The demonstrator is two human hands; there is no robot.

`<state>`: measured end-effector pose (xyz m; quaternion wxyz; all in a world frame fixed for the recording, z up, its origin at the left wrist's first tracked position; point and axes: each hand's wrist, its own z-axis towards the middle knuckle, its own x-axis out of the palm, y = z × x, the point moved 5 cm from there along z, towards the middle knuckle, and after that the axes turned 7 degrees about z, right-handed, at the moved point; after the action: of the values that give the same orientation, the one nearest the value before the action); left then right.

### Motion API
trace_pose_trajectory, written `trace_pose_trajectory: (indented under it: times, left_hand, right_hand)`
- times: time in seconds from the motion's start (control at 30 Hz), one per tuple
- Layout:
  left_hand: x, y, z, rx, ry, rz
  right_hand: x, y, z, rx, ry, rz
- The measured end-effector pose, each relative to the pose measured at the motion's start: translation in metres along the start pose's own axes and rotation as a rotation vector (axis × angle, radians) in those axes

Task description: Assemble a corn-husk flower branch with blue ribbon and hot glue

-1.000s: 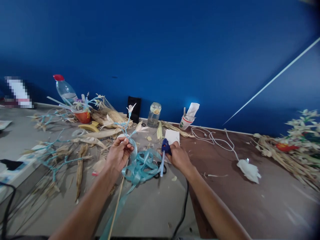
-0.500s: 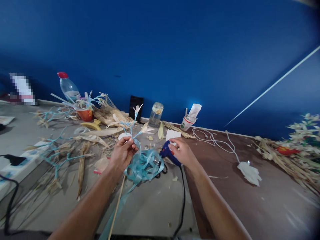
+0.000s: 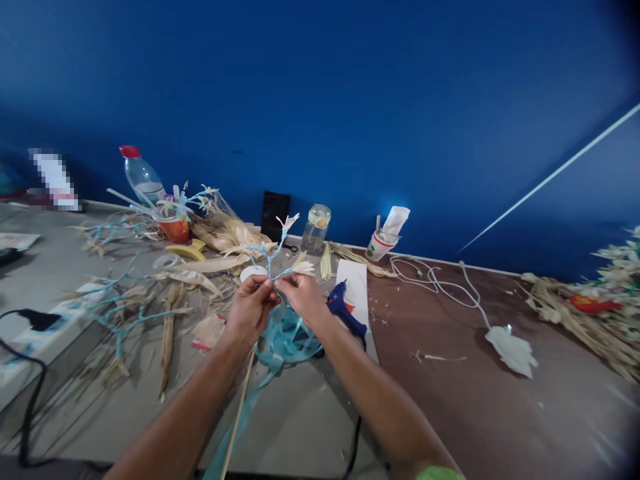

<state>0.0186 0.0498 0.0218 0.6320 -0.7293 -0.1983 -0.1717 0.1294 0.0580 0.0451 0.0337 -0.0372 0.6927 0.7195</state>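
Observation:
My left hand is closed around the base of an artificial flower branch, its twigs wrapped in light blue and tipped with pale flowers. A thin wooden stick runs down below that hand. Fingertips of my right hand pinch at the branch's base, touching the left fingers; they seem to have the light blue ribbon, though the grip is partly hidden. Beneath both hands lies a loose heap of this ribbon. To their right, a blue hot glue gun rests on a white card.
Blue-wrapped branches and dried husks spread over the left side, beside a power strip. At the back stand a bottle, a red cup, a glass jar and a white cup. A white cable lies right.
My right hand has let go of the glue gun, which now lies on the card, and has moved left to the branch at my left hand.

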Motion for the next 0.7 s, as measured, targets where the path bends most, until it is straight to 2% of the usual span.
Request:
trace_pose_trajectory:
  times: [0.33, 0.53, 0.6, 0.7]
  left_hand:
    - [-0.004, 0.005, 0.003, 0.216, -0.027, 0.339]
    - [0.004, -0.005, -0.008, 0.377, -0.011, 0.523]
    - [0.008, -0.010, -0.012, 0.373, 0.031, 0.538]
    - [0.008, -0.013, -0.010, 0.260, 0.098, 0.479]
  right_hand:
    - [0.000, 0.002, -0.011, 0.029, -0.080, 0.059]
    - [-0.001, 0.001, -0.011, 0.030, -0.134, 0.184]
    - [-0.005, 0.003, -0.010, -0.004, -0.144, 0.163]
    - [-0.013, 0.009, -0.011, -0.031, -0.154, 0.065]
